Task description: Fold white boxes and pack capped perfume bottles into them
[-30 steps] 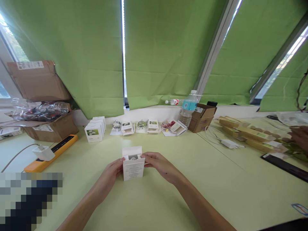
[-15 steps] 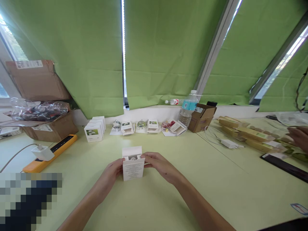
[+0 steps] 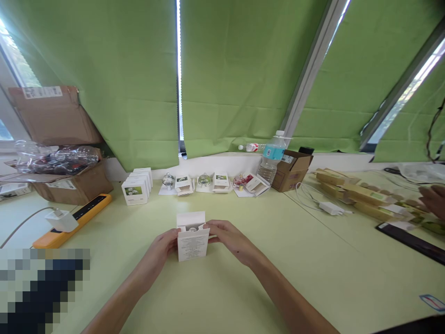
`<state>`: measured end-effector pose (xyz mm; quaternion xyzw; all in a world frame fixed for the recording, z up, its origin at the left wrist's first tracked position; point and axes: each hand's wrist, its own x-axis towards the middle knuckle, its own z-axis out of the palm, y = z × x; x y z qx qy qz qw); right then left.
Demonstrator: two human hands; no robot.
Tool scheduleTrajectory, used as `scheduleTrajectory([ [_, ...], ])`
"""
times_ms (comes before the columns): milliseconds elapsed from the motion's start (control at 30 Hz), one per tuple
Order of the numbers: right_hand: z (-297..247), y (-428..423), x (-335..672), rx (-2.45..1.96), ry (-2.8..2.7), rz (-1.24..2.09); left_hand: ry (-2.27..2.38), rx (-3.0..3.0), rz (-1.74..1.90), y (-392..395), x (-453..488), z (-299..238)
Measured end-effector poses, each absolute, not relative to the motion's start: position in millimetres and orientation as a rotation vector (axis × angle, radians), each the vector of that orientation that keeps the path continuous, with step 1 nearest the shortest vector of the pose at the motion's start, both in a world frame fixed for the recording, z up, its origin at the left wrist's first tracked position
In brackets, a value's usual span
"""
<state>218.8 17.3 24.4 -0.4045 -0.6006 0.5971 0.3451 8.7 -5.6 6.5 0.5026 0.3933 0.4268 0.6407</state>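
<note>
A small white carton [image 3: 192, 246] with printed text on its front stands upright on the pale green table. Its top flap is raised at the back, and part of a clear, rounded item [image 3: 192, 228] shows inside. My left hand [image 3: 166, 245] grips the carton's left side, fingers partly hidden behind it. On the right side, my right hand [image 3: 227, 236] holds the carton near its top edge, thumb and fingers at the side flap.
White boxes [image 3: 136, 191] stand in a row at the back left, beside clear glass ornaments and opened cartons. An orange power strip [image 3: 83, 214] lies left. A large plastic bottle [image 3: 271, 160] and cardboard box [image 3: 291, 170] stand behind. Another person's hand [image 3: 433, 198] is far right.
My hands and the carton stay in nearly the same place. The other person's hand at the far right has shifted slightly.
</note>
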Motion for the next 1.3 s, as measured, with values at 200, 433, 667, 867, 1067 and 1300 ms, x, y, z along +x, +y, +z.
scheduleTrajectory([
  [200,24,17,216,-1.059,-1.567,1.528,0.918,1.148,0.979,-4,9,7],
  [433,20,19,213,-1.066,-1.558,1.497,0.954,1.129,0.957,-3,9,12],
  [667,20,19,212,-1.056,-1.554,1.493,0.953,1.148,0.943,-6,9,19],
  [867,21,18,211,-1.048,-1.541,1.495,0.96,1.158,0.928,-7,10,21],
  [1067,25,16,215,-1.026,-1.582,1.516,0.919,1.174,0.926,-11,9,25],
  [1300,31,15,220,-0.994,-1.594,1.496,0.939,1.191,0.953,-8,7,18],
])
